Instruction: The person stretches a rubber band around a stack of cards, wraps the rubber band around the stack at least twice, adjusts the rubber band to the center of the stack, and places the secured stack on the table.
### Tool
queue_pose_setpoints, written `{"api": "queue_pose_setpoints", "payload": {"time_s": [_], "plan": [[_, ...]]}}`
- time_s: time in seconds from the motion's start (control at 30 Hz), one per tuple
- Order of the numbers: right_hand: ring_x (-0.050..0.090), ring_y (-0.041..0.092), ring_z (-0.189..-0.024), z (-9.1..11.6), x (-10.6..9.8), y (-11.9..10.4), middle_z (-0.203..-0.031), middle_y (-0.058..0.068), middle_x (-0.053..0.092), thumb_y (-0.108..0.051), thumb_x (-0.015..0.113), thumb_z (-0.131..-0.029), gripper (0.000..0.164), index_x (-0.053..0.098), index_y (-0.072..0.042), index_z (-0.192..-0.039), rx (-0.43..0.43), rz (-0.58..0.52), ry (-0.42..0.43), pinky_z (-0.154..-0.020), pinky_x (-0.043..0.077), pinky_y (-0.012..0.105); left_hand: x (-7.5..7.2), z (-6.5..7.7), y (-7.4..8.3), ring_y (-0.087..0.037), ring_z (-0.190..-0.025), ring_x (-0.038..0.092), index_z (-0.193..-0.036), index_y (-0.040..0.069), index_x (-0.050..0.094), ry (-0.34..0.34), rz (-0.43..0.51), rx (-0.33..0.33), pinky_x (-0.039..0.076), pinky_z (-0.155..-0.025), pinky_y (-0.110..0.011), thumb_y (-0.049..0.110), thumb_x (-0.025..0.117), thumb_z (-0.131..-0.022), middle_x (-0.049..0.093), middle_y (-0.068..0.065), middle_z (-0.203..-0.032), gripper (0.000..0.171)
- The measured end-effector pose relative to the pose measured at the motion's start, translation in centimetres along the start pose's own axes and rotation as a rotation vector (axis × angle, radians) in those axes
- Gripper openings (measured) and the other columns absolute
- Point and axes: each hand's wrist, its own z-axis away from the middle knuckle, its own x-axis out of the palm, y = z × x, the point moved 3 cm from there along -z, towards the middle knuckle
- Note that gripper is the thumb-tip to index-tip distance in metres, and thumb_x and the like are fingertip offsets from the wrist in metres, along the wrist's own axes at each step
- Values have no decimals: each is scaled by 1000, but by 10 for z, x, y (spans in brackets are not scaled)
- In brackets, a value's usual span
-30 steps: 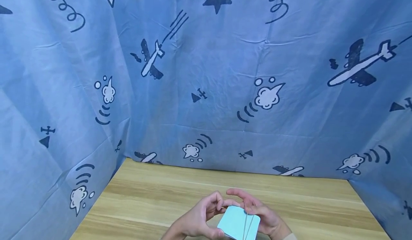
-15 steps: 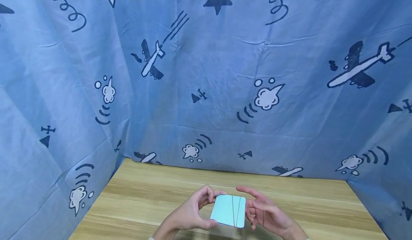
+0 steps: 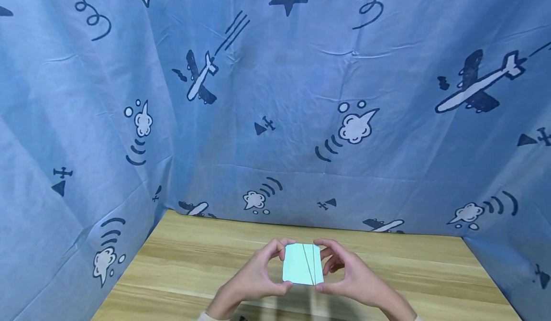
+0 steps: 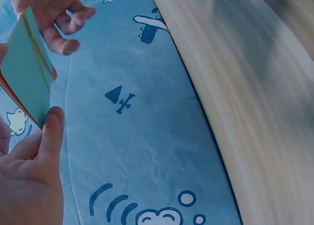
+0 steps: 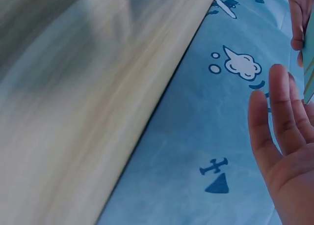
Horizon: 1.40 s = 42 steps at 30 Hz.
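Observation:
A thin turquoise square (image 3: 294, 266) with rounded corners is held up over the table between both hands. A rubber band (image 3: 308, 263) wraps it near its right side, its two strands meeting towards the bottom edge. My left hand (image 3: 256, 275) grips the left side, thumb at the lower corner and index finger at the upper one. On the opposite side my right hand (image 3: 350, 275) pinches it, thumb low and index finger on top; its other fingers curl behind. An orange edge shows along the turquoise square (image 4: 24, 68) in the left wrist view.
The wood-grain table (image 3: 193, 249) spreads under the hands. Blue cloth (image 3: 292, 144) printed with planes, stars and clouds hangs behind it and along both sides. A small dark object (image 3: 243, 318) peeks in at the bottom edge, by the left wrist.
The banded square has moved away from the body and a little left, and now faces the camera squarely. The right hand left its edge, then took hold of the right corners.

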Motion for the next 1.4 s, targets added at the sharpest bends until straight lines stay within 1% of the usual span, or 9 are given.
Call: {"api": "queue_pose_setpoints", "payload": {"time_s": [0.23, 0.47, 0.63, 0.8, 1.03, 1.1, 1.27, 1.33, 1.4], "plan": [[60, 12, -89, -3, 2, -4, -111, -6, 61, -34, 92, -70, 85, 46, -15, -138, -52, 190, 31, -79, 54, 31, 2, -1, 1, -21, -134, 48, -100, 15, 40, -1, -42, 16, 37, -111, -48, 0, 81, -72, 51, 2, -146, 52], [57, 12, -95, -9, 9, -6, -118, -9, 57, -43, 90, -72, 81, 46, -21, -137, -22, 198, -1, -81, 53, 30, 7, -4, 3, -20, -133, 49, -102, 14, 40, -34, -71, 88, 38, -110, -42, -1, 81, -73, 52, 0, -146, 53], [58, 13, -96, -5, 7, -5, -126, -7, 57, -43, 91, -70, 90, 47, -16, -143, -31, 201, 39, -82, 53, 32, 6, -3, 2, -20, -133, 49, -100, 16, 39, -14, -89, 53, 39, -110, -46, 0, 82, -72, 52, 1, -146, 54], [59, 12, -96, -1, 3, -5, -124, -11, 57, -37, 93, -68, 84, 51, -17, -138, -73, 235, 66, -81, 53, 35, 4, 0, 1, -19, -132, 50, -99, 18, 40, -4, -78, 14, 40, -109, -46, -1, 83, -71, 52, 5, -145, 55], [55, 10, -105, -4, 13, -8, -127, -11, 55, -37, 91, -72, 79, 51, -19, -138, -119, 250, 27, -84, 52, 30, 11, -3, 2, -20, -131, 51, -102, 13, 40, -54, -101, 130, 40, -110, -41, -2, 82, -73, 52, -4, -145, 53], [55, 11, -107, -5, 14, -8, -131, -8, 55, -39, 91, -72, 82, 51, -18, -141, -132, 256, 33, -85, 52, 29, 11, -3, 2, -20, -131, 50, -102, 13, 40, -55, -97, 103, 39, -110, -43, -1, 81, -74, 52, -2, -146, 52], [56, 9, -101, -4, 8, -6, -129, -9, 57, -43, 92, -68, 86, 52, -16, -140, -130, 262, 81, -81, 53, 31, 8, 1, 2, -21, -134, 47, -100, 16, 41, -27, -70, -27, 36, -110, -53, 1, 82, -73, 50, 5, -147, 52], [56, 9, -100, -3, 7, -6, -126, -11, 57, -44, 91, -69, 83, 53, -17, -137, -132, 266, 80, -80, 53, 32, 8, 1, 2, -21, -134, 48, -100, 17, 41, -26, -71, -19, 36, -110, -52, 0, 82, -72, 51, 5, -147, 52], [56, 9, -101, -4, 8, -7, -124, -12, 57, -45, 90, -70, 79, 54, -17, -135, -133, 273, 65, -81, 53, 32, 8, 0, 2, -21, -133, 49, -100, 16, 41, -34, -75, 35, 38, -110, -48, -1, 82, -72, 52, 1, -146, 53]]}}
